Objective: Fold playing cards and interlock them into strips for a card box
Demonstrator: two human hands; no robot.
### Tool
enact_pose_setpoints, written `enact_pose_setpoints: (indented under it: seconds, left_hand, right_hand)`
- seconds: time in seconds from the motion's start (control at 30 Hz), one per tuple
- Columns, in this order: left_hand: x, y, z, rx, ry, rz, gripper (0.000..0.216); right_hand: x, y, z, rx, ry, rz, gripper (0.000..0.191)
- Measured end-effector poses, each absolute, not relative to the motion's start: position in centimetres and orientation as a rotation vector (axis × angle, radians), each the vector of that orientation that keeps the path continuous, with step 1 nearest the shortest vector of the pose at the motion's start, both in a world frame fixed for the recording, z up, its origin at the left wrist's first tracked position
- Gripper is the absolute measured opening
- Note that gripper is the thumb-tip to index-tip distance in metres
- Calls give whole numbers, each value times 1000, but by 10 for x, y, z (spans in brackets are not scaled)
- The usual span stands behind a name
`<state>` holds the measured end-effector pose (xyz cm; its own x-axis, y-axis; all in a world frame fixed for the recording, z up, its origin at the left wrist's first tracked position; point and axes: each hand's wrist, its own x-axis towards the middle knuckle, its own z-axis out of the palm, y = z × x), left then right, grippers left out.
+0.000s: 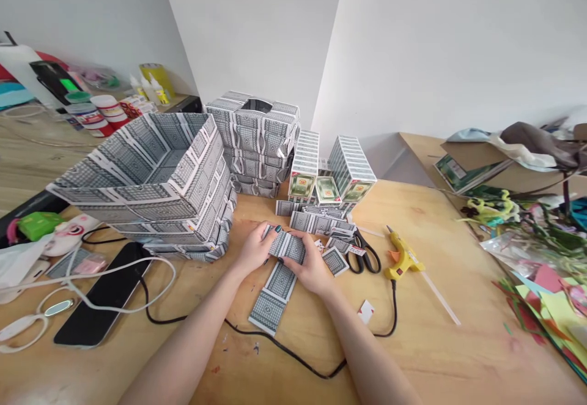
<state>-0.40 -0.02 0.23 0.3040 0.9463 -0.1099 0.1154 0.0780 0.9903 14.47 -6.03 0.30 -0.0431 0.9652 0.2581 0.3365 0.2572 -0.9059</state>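
Observation:
My left hand and my right hand pinch a strip of joined playing cards from both sides, thumbs on its upper part. The cards have grey-green patterned backs, and the lower end of the strip reaches down towards me over the table. A loose card lies right of my right hand, beside black-handled scissors. Beyond my hands lie more folded card strips. Left of them stands a large open box built of cards, with a closed card-built box behind it.
Card packs are stacked at the back. A yellow glue gun lies on the right, its black cord crossing in front of me. A phone and white cable lie left. Coloured paper scraps cover the right edge.

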Motion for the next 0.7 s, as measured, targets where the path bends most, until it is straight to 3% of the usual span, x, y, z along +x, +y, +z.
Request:
enact_pose_setpoints:
  seconds: [0.2, 0.43, 0.6, 0.7]
  left_hand:
    - [-2, -1, 0, 1323, 1087, 888, 26]
    - [-4, 10, -5, 1188, 1319, 1209, 32]
    - [-12, 18, -8, 1055, 1347, 1279, 38]
    - [-12, 18, -9, 1078, 1348, 1275, 40]
  right_hand:
    - [143, -59, 3, -1250, -1539, 816, 43]
    - [145, -53, -9, -1187, -1317, 1003, 59]
    - [145, -61, 11, -1157, -1979, 1051, 76]
    - [139, -68, 22, -1206, -2290, 868, 64]
